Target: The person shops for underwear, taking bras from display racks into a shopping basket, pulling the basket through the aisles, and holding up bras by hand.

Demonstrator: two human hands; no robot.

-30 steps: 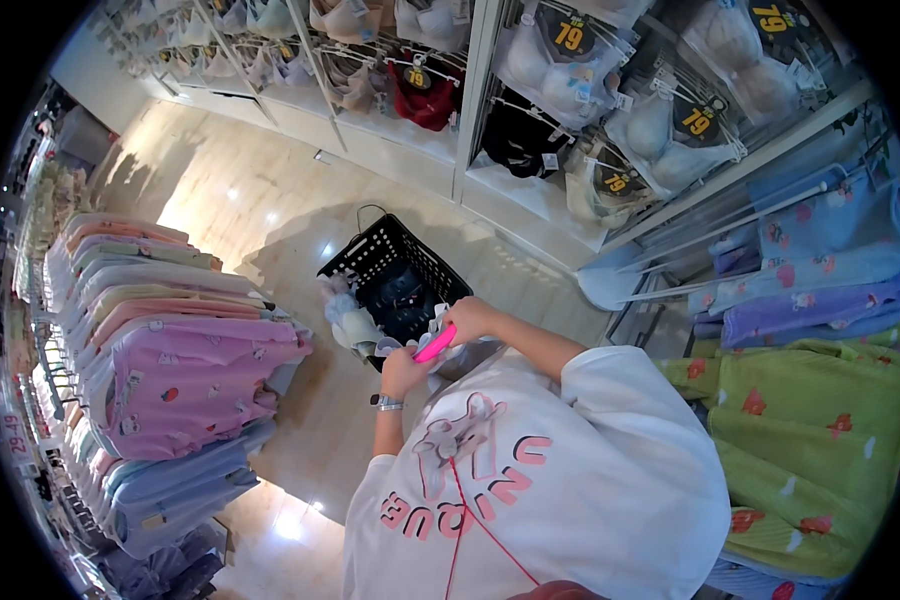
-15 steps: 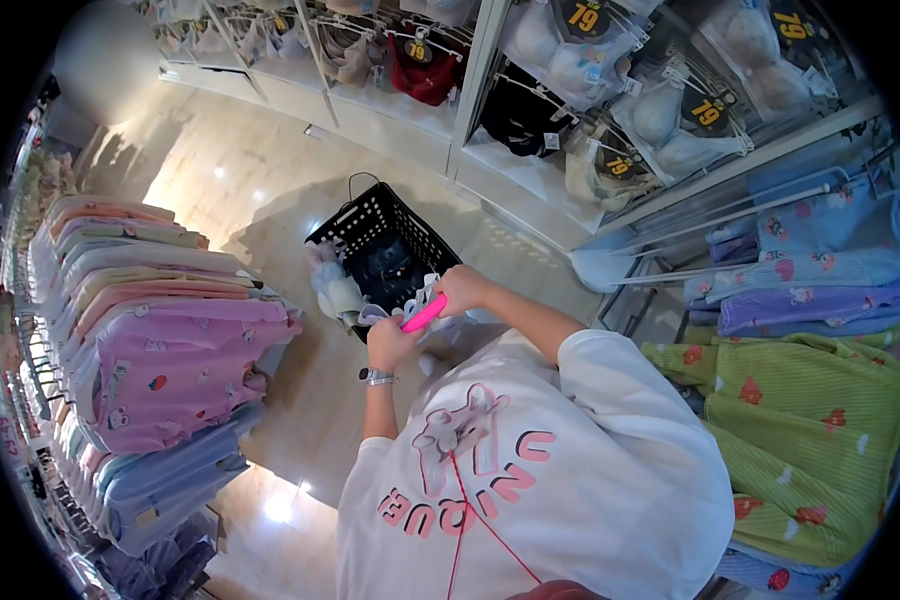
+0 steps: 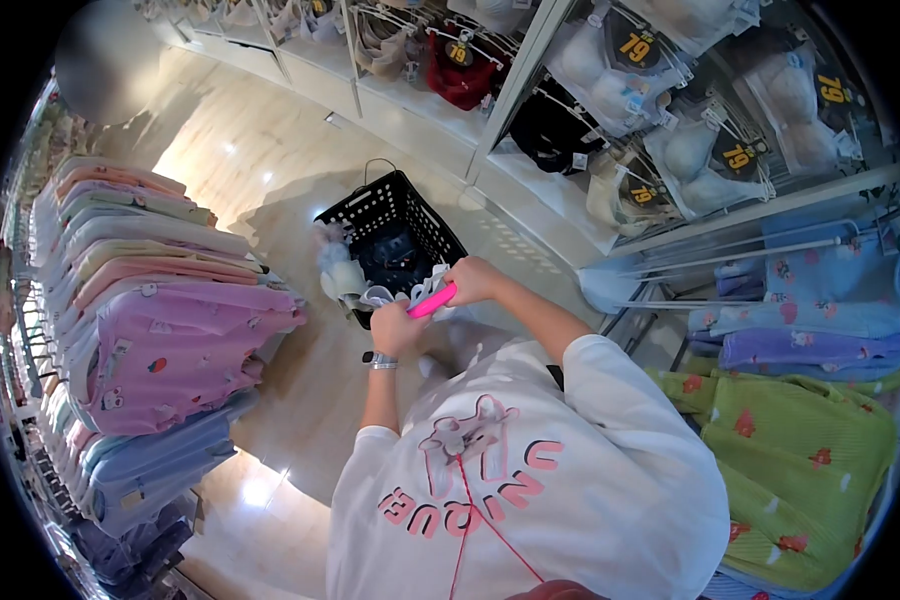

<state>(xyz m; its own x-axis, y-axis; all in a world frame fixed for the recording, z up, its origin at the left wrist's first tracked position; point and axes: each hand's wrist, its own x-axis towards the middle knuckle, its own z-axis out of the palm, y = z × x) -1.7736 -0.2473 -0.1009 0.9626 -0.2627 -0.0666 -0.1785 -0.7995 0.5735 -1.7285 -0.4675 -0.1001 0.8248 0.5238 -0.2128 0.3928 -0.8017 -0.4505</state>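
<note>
My left hand (image 3: 394,328), with a silver watch (image 3: 378,360) on its wrist, is closed around one end of a bright pink handle (image 3: 433,300). Wrapped round the other end is my right hand (image 3: 475,279). Just beyond both hands stands a black perforated shopping basket (image 3: 428,218) on the floor. Dark blue denim-like clothing (image 3: 390,258) lies in it. Pale soft items (image 3: 342,275) hang over its left side, and white strap-like pieces (image 3: 380,296) show by my hands. How the handle joins the basket is hidden.
A rack of pastel garments (image 3: 185,350) stands at left. At right hang green patterned pyjamas (image 3: 800,460) and blue and purple clothes (image 3: 800,345). Bras (image 3: 620,85) with price tags fill the wall display ahead. Pale flooring (image 3: 270,120) runs between them.
The view has shifted slightly, so the wall display sits lower and further right. My hands keep hold of the pink handle, and the basket stays just in front of them.
</note>
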